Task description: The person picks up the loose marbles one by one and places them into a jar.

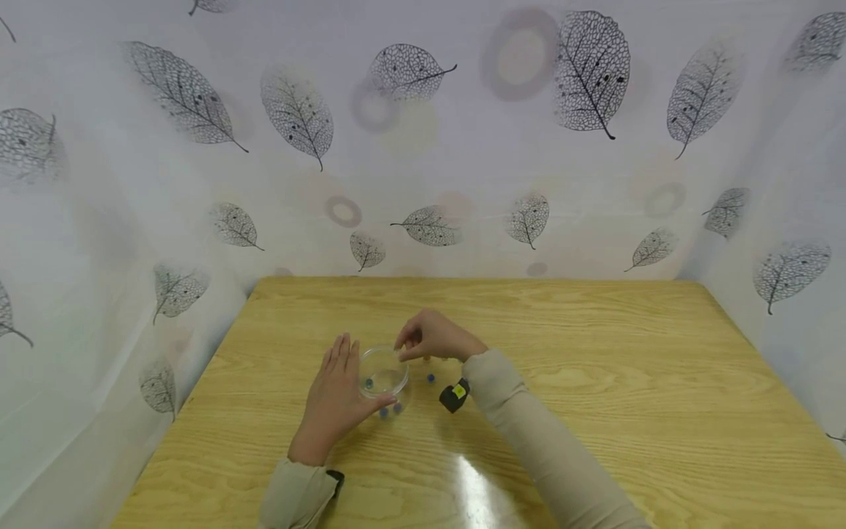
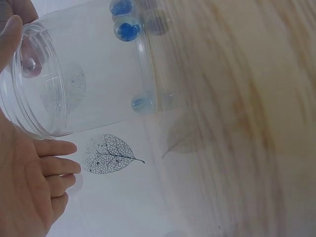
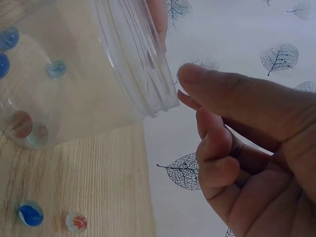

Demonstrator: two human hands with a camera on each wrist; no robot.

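A clear jar (image 1: 390, 354) stands uncapped on the wooden table with several marbles in its bottom; a blue one (image 2: 127, 28) shows through the wall. My left hand (image 1: 335, 393) rests against its left side, fingers straight and thumb stretched along the near side below the rim. Over the right edge of the mouth is my right hand (image 1: 432, 338), thumb and forefinger brought together. Between those fingertips a clear marble (image 2: 29, 65) shows through the jar wall; the fingers hide it in the right wrist view. The right hand's other fingers are curled (image 3: 217, 170).
To the jar's right lie a blue-swirled marble (image 3: 30, 213) and a red-and-white marble (image 3: 76, 222) on the table (image 1: 595, 353). A black camera with a yellow sticker (image 1: 454, 394) sits at the right wrist. Leaf-patterned cloth (image 1: 429, 162) bounds the table at the back and sides.
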